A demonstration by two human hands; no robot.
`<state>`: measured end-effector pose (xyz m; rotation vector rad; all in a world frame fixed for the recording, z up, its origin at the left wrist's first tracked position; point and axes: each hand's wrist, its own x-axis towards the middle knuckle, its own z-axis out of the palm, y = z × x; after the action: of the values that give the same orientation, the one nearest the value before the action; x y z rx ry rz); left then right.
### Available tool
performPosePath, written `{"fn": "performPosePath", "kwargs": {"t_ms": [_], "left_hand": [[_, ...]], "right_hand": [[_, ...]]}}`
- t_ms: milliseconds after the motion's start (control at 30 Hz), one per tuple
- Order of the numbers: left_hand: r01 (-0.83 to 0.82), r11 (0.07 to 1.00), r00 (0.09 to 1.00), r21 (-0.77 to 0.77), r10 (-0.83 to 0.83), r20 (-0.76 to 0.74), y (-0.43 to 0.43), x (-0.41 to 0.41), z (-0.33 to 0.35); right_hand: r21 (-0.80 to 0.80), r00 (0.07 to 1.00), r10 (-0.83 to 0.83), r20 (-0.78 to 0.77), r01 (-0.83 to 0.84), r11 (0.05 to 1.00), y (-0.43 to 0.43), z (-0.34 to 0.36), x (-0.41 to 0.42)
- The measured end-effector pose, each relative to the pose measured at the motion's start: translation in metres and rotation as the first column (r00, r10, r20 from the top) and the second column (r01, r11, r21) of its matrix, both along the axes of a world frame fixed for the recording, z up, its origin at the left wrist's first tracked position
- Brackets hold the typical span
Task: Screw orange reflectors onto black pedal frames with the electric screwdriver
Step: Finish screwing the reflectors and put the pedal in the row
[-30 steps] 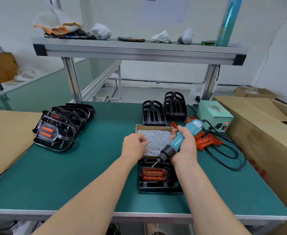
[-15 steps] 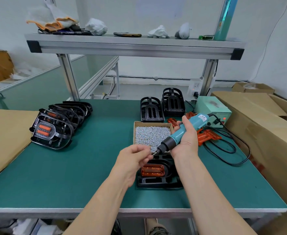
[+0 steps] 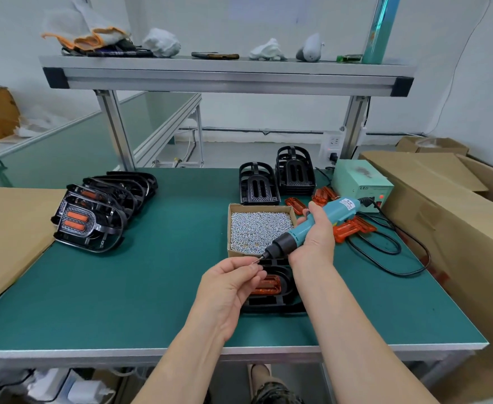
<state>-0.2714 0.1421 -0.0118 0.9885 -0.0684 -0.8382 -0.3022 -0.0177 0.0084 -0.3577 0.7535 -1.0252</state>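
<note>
With the left hand (image 3: 227, 284), pinches a tiny screw (image 3: 254, 260) between thumb and fingertips, barely big enough to make out, right at the bit of the electric screwdriver (image 3: 312, 225). With the right hand (image 3: 316, 240), grips the tool's teal body, fingers wrapped round it, bit slanting down and left, cord end up and right. Holds both hands close together just above a black pedal frame (image 3: 271, 303) lying flat on the green counter (image 3: 122, 287), an orange reflector (image 3: 268, 284) seated in it and partly hidden behind the left hand. Has an open cardboard box (image 3: 229, 228) of silver screws (image 3: 259, 225) directly behind that frame. Faces 2 stacks of bare pedal frames (image 3: 258, 185) farther back, with loose reflectors (image 3: 353, 228) scattered to their right, beside a pale green power unit (image 3: 361, 182) marked LED. Trails a black cable (image 3: 399, 258) in loops from the tool toward that unit. Shows, at the counter's left, a row of finished pedals (image 3: 93, 214) leaning on one another, orange inserts fitted, next to a cardboard sheet (image 3: 6, 228). Backs onto an aluminium shelf (image 3: 224, 80) carrying work gloves (image 3: 93, 36) and a phone (image 3: 214, 56), with large cardboard cartons (image 3: 443, 228) along the right edge.
</note>
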Motion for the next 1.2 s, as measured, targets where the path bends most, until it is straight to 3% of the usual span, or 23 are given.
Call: {"fn": "performPosePath", "kwargs": {"t_ms": [367, 567, 767, 1067, 1200], "left_hand": [[-0.066, 0.998, 0.998, -0.006, 0.066, -0.004, 0.003, -0.006, -0.008], [-0.093, 0.995, 0.981, 0.047, 0.083, 0.174, 0.001, -0.005, -0.01], [-0.158, 0.973, 0.899, 0.166, 0.072, 0.433, -0.004, -0.002, -0.009], [-0.196, 0.961, 0.861, 0.197, 0.072, 0.503, -0.005, 0.002, -0.014], [-0.217, 0.946, 0.784, 0.242, 0.021, 0.62, -0.004, 0.003, -0.017]], "right_hand": [[-0.049, 0.999, 0.0, -0.052, -0.003, 0.999, 0.001, -0.002, -0.004], [-0.082, 0.995, -0.04, -0.086, 0.033, 0.996, 0.0, 0.0, -0.003], [-0.114, 0.991, -0.072, -0.109, 0.06, 0.992, -0.001, 0.001, 0.0], [-0.135, 0.988, -0.072, -0.14, 0.053, 0.989, -0.003, -0.002, 0.006], [-0.131, 0.984, -0.077, -0.162, 0.056, 0.99, -0.002, -0.005, 0.009]]}}
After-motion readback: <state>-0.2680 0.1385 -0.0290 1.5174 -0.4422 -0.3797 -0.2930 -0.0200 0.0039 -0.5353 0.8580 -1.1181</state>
